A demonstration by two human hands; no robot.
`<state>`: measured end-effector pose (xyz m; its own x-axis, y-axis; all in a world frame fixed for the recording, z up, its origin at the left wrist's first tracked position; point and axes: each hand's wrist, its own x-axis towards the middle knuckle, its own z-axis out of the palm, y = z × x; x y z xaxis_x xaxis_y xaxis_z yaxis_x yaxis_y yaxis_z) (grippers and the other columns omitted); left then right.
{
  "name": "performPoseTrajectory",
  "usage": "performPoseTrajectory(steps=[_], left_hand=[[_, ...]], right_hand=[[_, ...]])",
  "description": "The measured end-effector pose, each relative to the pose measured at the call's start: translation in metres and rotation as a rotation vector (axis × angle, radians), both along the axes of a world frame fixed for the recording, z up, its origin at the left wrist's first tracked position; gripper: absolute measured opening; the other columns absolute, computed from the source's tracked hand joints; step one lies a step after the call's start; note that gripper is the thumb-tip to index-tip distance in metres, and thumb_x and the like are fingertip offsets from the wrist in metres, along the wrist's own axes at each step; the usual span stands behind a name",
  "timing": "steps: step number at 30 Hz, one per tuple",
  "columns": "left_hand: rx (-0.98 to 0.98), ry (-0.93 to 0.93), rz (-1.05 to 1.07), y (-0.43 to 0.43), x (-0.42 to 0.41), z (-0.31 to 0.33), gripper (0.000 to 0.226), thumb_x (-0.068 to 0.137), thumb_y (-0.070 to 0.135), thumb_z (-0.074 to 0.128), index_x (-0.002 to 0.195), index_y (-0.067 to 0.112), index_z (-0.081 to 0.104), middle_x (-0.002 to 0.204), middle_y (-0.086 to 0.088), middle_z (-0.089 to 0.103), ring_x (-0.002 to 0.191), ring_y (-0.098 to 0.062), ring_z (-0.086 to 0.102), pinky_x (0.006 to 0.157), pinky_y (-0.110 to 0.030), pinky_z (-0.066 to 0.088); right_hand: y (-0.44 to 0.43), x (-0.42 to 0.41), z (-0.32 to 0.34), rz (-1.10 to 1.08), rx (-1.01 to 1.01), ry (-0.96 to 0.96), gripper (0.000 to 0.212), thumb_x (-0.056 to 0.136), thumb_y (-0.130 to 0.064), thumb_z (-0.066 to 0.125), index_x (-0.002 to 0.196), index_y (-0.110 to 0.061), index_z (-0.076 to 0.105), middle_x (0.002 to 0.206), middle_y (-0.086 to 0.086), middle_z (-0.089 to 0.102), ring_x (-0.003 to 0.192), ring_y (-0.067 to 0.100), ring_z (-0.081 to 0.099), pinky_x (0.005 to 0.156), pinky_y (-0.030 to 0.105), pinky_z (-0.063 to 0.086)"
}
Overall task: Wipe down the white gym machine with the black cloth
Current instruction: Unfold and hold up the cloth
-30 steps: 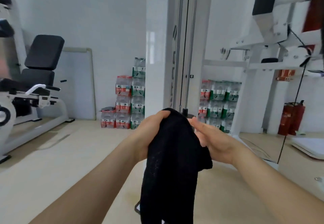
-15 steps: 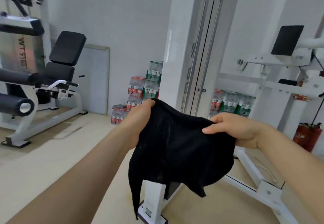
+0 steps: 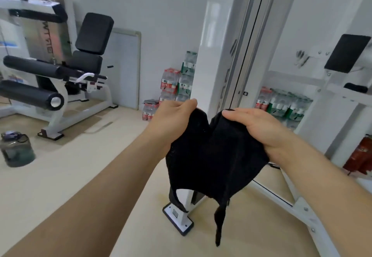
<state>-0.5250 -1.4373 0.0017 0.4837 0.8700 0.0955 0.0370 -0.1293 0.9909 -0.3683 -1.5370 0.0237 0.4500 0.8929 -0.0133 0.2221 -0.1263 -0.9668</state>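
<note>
Status: preparation stage. The black cloth [image 3: 211, 160] is held in both hands in front of the body, clear of every surface. It hangs in loose folds, with one narrow tail trailing down. No part of it touches the white gym machine [image 3: 213, 55], so by this evidence wiping has not begun and the whole machine is left to do.

Hand pose: both forearms reach forward, hands level and near each other.
- The left hand [image 3: 171, 120] grips one top corner of the cloth, fingers curled over the edge.
- The right hand [image 3: 259, 128] grips the other top corner, fingers folded over the fabric and thumb side toward the left hand. The cloth sags between them.

The machine's white upright column stands just beyond the hands, and its base plate [image 3: 178, 219] rests on the floor below the cloth. Packs of bottled water [image 3: 173, 83] are stacked against the far wall.
</note>
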Motion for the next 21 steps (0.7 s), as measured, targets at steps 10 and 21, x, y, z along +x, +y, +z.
performPoseTrajectory(steps=[10,21], left_hand=[[0.402,0.268,0.123,-0.088,-0.035,0.021,0.051,0.096,0.023,0.056,0.145,0.026,0.042,0.093,0.004,0.067,0.092,-0.015,0.064,0.084,-0.037,0.054],[0.446,0.345,0.264,-0.185,-0.098,0.07,0.022,0.084,0.029,0.07,0.105,0.036,0.068,0.065,0.01,0.057,0.063,-0.006,0.056,0.067,-0.029,0.047]], right_hand=[[-0.014,-0.042,0.003,0.355,-0.203,0.59,0.034,0.098,-0.03,0.052,0.122,-0.012,0.066,0.103,0.01,0.072,0.087,0.023,0.072,0.069,0.038,0.06],[-0.097,-0.077,0.071,0.514,-0.166,0.257,0.022,0.094,-0.01,0.06,0.114,-0.006,0.069,0.102,0.017,0.074,0.092,0.029,0.072,0.083,0.039,0.059]])
